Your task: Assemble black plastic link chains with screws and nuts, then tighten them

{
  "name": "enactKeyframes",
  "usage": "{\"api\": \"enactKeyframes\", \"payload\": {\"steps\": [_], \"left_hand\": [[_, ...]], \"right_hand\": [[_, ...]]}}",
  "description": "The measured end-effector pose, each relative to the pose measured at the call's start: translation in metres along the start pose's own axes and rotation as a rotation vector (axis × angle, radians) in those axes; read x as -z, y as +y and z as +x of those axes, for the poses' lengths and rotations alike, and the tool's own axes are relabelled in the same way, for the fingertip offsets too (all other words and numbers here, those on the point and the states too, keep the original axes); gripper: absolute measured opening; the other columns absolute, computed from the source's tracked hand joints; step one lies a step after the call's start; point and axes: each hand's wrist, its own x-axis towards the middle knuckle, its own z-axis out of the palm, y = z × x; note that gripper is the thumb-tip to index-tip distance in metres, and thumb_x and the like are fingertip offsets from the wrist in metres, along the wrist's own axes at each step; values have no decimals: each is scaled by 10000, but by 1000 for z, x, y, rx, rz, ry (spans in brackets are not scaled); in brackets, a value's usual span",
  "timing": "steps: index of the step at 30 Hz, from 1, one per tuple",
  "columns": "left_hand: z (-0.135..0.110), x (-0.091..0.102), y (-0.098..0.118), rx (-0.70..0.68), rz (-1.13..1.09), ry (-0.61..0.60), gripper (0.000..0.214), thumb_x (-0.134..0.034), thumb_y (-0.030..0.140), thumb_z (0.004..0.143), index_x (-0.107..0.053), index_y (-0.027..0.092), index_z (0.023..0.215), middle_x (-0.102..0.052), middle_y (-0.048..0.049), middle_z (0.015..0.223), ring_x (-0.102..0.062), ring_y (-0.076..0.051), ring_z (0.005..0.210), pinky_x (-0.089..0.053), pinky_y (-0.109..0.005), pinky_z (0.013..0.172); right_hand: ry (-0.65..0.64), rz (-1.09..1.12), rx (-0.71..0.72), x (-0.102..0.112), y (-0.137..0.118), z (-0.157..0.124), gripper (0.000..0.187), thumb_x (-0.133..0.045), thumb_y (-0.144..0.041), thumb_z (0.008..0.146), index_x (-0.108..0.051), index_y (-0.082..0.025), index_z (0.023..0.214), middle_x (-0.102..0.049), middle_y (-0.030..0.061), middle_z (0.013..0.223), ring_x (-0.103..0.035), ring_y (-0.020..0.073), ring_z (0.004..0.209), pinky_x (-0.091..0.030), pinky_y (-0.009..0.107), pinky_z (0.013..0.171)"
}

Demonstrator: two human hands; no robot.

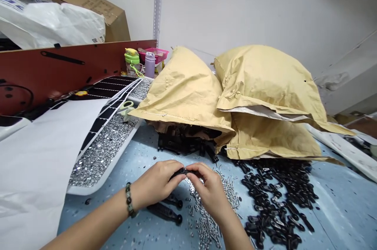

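Between my two hands is a small black plastic part (182, 172), held level above the blue table. My left hand (157, 183), below a beaded bracelet, pinches its left end. The fingers of my right hand (207, 189) close on its right end; whether they grip a separate small piece there is hidden. Under my left wrist lie black handle-like parts (166, 212) with rounded ends. Loose silver screws and nuts (206, 222) are spread beneath my right hand. Further right is a heap of small black lever-like parts (273, 203), some showing metal.
Brown paper sacks (188, 85) stand at the back, one spilling black parts (188, 144). To the left, a white tray (100, 185) holds many small metal pieces, partly covered by white sheets (38, 163). A purple bottle (150, 65) and pink basket (160, 55) stand behind.
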Motion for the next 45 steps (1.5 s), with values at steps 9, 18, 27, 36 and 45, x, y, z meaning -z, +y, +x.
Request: {"api": "enactKeyframes", "payload": {"steps": [9,18,27,36,45], "left_hand": [[-1,0,-25,227,-82,89,115,-475,230,887,-563,195,952,-641,2,813,-596,-167,746,-422,-255,659],[7,-23,-38,26,22,-146,173,-595,161,851,-679,228,985,-614,-37,964,-538,-210,969,-419,-302,861],[3,-20,-39,5,103,-268,212,-507,164,916,-688,251,985,-609,-38,946,-549,-223,945,-377,-375,885],[-11,-6,-26,160,-24,-158,302,-525,238,872,-620,247,1159,-636,-64,1035,-569,-256,1008,-406,-398,900],[25,-23,-46,635,-759,221,435,-568,429,777,-533,157,1114,-632,-125,1088,-640,-227,949,-499,-339,833]], "right_hand": [[-65,-614,-61,-45,36,-6,86,-661,-197,813,-582,-202,779,-605,38,865,-565,248,851,-439,416,790],[-7,-389,121,-30,55,-38,218,-460,-184,938,-516,-262,1134,-617,35,990,-566,207,918,-458,360,803],[30,-466,126,-31,50,-39,200,-531,-227,900,-621,-262,1076,-599,61,968,-585,226,885,-491,379,761],[169,-408,-10,-47,43,71,229,-561,-166,826,-630,-197,1042,-623,112,1024,-584,282,968,-474,428,855],[168,-379,-18,-40,44,51,254,-538,-161,850,-608,-185,1093,-646,88,1014,-584,238,958,-488,352,838]]}}
